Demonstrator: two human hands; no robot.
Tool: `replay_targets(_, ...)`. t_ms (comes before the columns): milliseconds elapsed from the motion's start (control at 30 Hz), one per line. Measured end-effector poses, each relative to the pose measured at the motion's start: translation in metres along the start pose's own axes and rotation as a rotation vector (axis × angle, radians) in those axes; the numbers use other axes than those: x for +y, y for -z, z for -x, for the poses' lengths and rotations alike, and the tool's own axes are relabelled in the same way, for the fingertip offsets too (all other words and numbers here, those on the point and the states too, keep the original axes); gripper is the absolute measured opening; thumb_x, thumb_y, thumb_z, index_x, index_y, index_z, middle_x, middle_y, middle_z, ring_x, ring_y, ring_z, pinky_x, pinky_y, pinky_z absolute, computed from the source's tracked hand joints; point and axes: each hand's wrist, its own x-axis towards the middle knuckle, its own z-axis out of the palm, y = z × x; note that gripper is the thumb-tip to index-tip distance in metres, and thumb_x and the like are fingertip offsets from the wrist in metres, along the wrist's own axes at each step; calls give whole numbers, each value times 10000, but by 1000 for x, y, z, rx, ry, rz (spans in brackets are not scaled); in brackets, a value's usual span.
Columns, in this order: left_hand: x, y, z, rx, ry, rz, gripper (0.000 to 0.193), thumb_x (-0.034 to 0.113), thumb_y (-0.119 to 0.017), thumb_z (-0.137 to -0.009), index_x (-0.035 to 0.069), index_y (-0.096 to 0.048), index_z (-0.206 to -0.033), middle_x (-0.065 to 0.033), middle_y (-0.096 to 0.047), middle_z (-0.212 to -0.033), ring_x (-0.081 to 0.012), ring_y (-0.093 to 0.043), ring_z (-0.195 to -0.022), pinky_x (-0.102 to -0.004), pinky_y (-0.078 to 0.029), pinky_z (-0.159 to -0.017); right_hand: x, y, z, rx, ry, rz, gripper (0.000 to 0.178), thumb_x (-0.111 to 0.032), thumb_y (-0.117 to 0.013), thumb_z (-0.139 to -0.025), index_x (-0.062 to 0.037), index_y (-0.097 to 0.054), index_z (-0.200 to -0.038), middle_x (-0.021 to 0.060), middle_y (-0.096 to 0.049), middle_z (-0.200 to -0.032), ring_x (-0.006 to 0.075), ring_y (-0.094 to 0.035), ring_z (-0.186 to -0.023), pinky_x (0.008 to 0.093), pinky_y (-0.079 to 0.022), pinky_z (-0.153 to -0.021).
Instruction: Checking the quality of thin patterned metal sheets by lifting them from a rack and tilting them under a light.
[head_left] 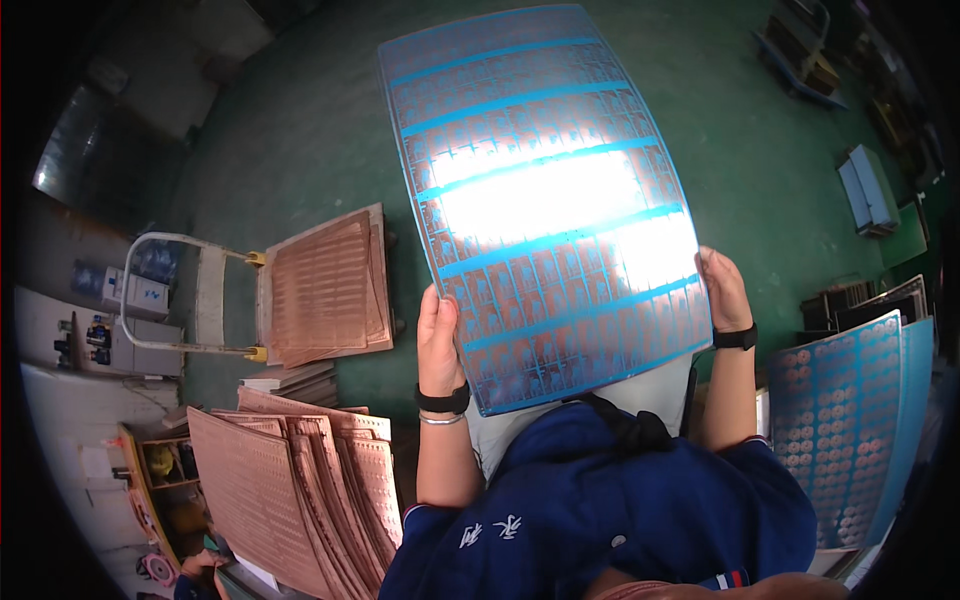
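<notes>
A large panel (560,270), blue with rows of copper-coloured patterns like a printed circuit sheet, is held out in front of my body. Bright light glares off its middle. My left hand (438,340) grips the left edge near the lower corner, thumb on the face and fingers mostly behind. On the opposite edge, a little higher up, my right hand (726,290) holds the panel, its fingers partly hidden behind it. Both wrists wear dark bands.
Copper-coloured panels (250,490) stand stacked at lower left. Behind them, a hand trolley (200,300) carries more copper sheets (325,285). Blue panels with round copper patterns (835,430) lean at the right. A loaded cart (800,60) stands far right. Another person's hand (205,562) shows at lower left.
</notes>
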Motion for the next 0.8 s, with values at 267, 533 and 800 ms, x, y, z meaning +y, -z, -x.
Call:
replay_targets(267,15,3,0,-141,67,-56,479,393,-371,-951,4,-449,-1220,-80,-555,-1123,-168,-520,-1035,-315,-422,-879,-17,-47,-29,-3,62,-291,536,-160,-542,-864,59,-337,-1309,126,-502,-1235,174,-520,-1086,284,-420,-923)
replay_targets(533,-13,-10,17,132,-1,431,565,487,-329,-931,72,-358,-1313,-105,-415,-1324,-262,-430,-1187,-436,-390,-970,6,-66,-35,31,223,-484,492,-115,-500,-901,-6,-303,-1338,108,-497,-1242,185,-516,-1104,323,-429,-939)
replay_targets(800,-40,-5,29,88,122,264,357,237,-471,-930,108,-402,-1255,-70,-514,-1199,-221,-499,-1095,-411,-453,-892,13,-51,-26,126,182,-428,371,-91,-534,-874,-58,-414,-1224,42,-558,-1055,152,-545,-962,343,-457,-874)
